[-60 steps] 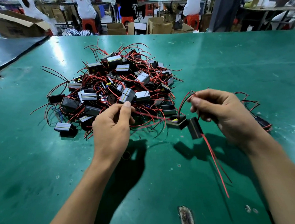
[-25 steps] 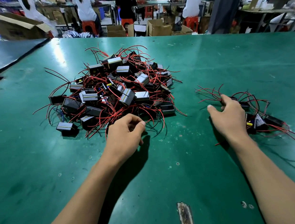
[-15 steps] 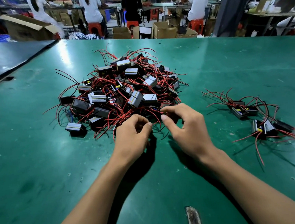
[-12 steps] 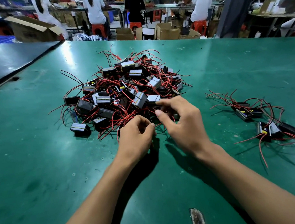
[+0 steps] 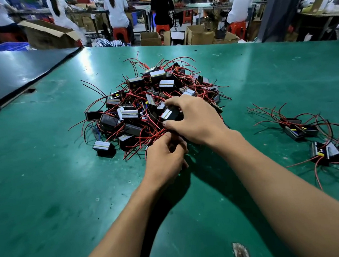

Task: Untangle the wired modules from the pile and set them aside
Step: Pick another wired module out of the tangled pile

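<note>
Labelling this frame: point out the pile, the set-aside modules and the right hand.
pile [image 5: 130, 113], head view, striped module top
set-aside modules [image 5: 296, 134], head view, black casing
right hand [image 5: 196, 120], head view, back of hand

The person is showing two arms, both running bare from the lower edge of the view up to the wrists. The left forearm [image 5: 121, 223] is looking slim and smooth, narrowing evenly toward its wrist. The right forearm [image 5: 286, 184] is filling more of the view, looking broad close to the camera and tapering toward its own wrist. The left grip [image 5: 165, 159] is showing as a bare hand seen from the back, its knuckles standing out as low ridges. The right grip [image 5: 196, 120] is likewise showing bare, with long, slender fingers [image 5: 174, 101] and a rounded thumb [image 5: 170, 125].
</note>
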Motion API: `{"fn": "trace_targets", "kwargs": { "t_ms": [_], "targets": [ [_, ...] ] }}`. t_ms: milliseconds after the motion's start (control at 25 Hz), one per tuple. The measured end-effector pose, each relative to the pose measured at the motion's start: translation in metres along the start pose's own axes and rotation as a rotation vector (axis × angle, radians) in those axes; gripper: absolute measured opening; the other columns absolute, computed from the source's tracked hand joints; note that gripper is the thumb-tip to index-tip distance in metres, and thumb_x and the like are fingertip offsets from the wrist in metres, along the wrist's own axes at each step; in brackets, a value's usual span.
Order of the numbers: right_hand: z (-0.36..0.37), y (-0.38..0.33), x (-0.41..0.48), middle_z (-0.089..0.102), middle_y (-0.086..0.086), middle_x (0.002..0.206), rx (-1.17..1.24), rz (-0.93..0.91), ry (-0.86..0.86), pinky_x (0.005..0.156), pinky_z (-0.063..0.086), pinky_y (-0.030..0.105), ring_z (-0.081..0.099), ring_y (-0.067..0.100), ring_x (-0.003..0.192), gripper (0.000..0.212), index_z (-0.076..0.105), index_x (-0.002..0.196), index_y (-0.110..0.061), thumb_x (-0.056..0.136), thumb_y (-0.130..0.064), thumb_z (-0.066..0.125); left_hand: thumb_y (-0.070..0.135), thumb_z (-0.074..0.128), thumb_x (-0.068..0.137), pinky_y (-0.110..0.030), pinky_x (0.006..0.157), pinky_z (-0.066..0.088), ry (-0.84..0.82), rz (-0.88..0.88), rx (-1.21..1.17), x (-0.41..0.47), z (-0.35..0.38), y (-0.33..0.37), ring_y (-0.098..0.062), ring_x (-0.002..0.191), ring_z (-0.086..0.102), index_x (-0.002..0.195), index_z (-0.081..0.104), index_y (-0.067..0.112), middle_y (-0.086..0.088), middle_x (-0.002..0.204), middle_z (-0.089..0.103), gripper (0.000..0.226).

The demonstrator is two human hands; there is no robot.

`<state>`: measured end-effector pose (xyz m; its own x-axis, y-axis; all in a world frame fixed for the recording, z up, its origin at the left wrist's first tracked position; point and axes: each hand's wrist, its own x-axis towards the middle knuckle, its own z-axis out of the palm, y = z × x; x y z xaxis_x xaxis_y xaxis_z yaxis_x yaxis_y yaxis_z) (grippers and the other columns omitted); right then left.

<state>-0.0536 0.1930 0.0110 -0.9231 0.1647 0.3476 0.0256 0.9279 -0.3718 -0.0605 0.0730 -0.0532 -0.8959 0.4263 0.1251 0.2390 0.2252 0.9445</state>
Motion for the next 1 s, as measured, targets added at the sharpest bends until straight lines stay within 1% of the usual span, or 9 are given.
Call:
{"fn": "trace_targets", "kwargs": {
  "t_ms": [80, 200, 240, 320, 480, 600, 720, 880, 1000],
  "targets": [
    [0.0, 0.005, -0.007, 0.068, 0.001, 0.122, 0.142, 0.001, 0.071, 0.097, 0.051, 0.038, 0.062, 0.019, 0.11, 0.05, 0.063, 0.132, -0.023, 0.084, -0.033, 0.073, 0.006, 0.055, 0.091, -0.027, 0.047, 0.05, 0.008, -0.012, -0.01, 0.001, 0.0, 0.0, -0.026, 0.049, 0.068, 0.083, 0.062, 0.011, -0.013, 0.07, 0.071, 0.012],
    [-0.006, 0.018, -0.027, 0.071, -0.004, 0.11, 0.366, 0.034, 0.21, 0.087, 0.049, 0.014, 0.063, 0.006, 0.092, 0.043, 0.069, 0.123, -0.022, 0.081, -0.026, 0.078, 0.008, 0.059, 0.093, -0.027, 0.047, 0.05, 0.031, -0.042, -0.039, 0.0, 0.001, 0.001, -0.024, 0.048, 0.068, 0.082, 0.064, 0.014, -0.009, 0.071, 0.072, 0.013],
    [-0.008, 0.022, -0.034, 0.072, -0.007, 0.106, 0.429, 0.048, 0.249, 0.083, 0.048, 0.011, 0.064, 0.004, 0.088, 0.041, 0.07, 0.12, -0.024, 0.08, -0.027, 0.079, 0.008, 0.061, 0.093, -0.027, 0.047, 0.049, 0.051, -0.039, -0.041, -0.001, 0.001, 0.003, -0.023, 0.049, 0.067, 0.081, 0.065, 0.015, -0.008, 0.071, 0.073, 0.014],
    [-0.014, 0.031, -0.05, 0.073, -0.011, 0.099, 0.578, 0.095, 0.272, 0.08, 0.05, 0.015, 0.066, 0.003, 0.084, 0.037, 0.07, 0.115, -0.03, 0.079, -0.03, 0.077, 0.007, 0.061, 0.091, -0.031, 0.05, 0.052, 0.123, -0.044, -0.054, -0.002, -0.001, 0.007, -0.023, 0.051, 0.066, 0.08, 0.067, 0.013, -0.006, 0.071, 0.073, 0.015],
    [-0.025, 0.049, -0.076, 0.072, -0.007, 0.103, 0.851, 0.146, 0.215, 0.09, 0.058, 0.037, 0.071, 0.018, 0.094, 0.031, 0.07, 0.112, -0.03, 0.081, -0.028, 0.073, -0.005, 0.048, 0.09, -0.047, 0.048, 0.059, 0.113, -0.193, -0.37, -0.003, -0.01, 0.016, -0.029, 0.051, 0.067, 0.089, 0.059, -0.004, -0.015, 0.075, 0.071, 0.011],
    [-0.029, 0.064, -0.09, 0.07, 0.004, 0.109, 1.07, 0.136, 0.091, 0.085, 0.058, 0.039, 0.072, 0.034, 0.095, 0.03, 0.07, 0.111, -0.028, 0.082, -0.025, 0.069, -0.005, 0.043, 0.086, -0.033, 0.048, 0.055, 0.053, -0.27, -0.486, -0.003, -0.016, 0.022, -0.031, 0.055, 0.068, 0.092, 0.059, -0.009, -0.024, 0.083, 0.072, 0.018],
    [-0.024, 0.075, -0.101, 0.069, 0.014, 0.11, 1.303, 0.213, -0.112, 0.082, 0.059, 0.036, 0.072, 0.04, 0.096, 0.032, 0.074, 0.107, -0.022, 0.08, -0.011, 0.063, 0.01, 0.05, 0.089, -0.03, 0.049, 0.055, 0.023, -0.324, -0.635, -0.002, -0.018, 0.025, -0.03, 0.056, 0.068, 0.091, 0.063, -0.004, -0.021, 0.082, 0.073, 0.019],
    [-0.014, 0.086, -0.112, 0.069, 0.009, 0.113, 1.24, 0.282, -0.191, 0.086, 0.059, 0.038, 0.071, 0.039, 0.105, 0.038, 0.069, 0.112, -0.02, 0.077, -0.006, 0.07, 0.028, 0.059, 0.095, -0.027, 0.054, 0.052, -0.015, -0.262, -0.615, -0.002, -0.02, 0.024, -0.021, 0.06, 0.067, 0.088, 0.07, 0.007, -0.01, 0.083, 0.075, 0.025],
    [-0.016, 0.088, -0.115, 0.073, 0.009, 0.103, 0.998, 0.259, -0.225, 0.084, 0.057, 0.036, 0.071, 0.024, 0.094, 0.03, 0.07, 0.104, -0.026, 0.076, -0.017, 0.077, 0.034, 0.067, 0.081, -0.027, 0.062, 0.053, -0.23, -0.216, -0.586, -0.009, -0.02, 0.029, -0.021, 0.068, 0.07, 0.086, 0.075, 0.012, -0.006, 0.092, 0.075, 0.023]
  ]
}}
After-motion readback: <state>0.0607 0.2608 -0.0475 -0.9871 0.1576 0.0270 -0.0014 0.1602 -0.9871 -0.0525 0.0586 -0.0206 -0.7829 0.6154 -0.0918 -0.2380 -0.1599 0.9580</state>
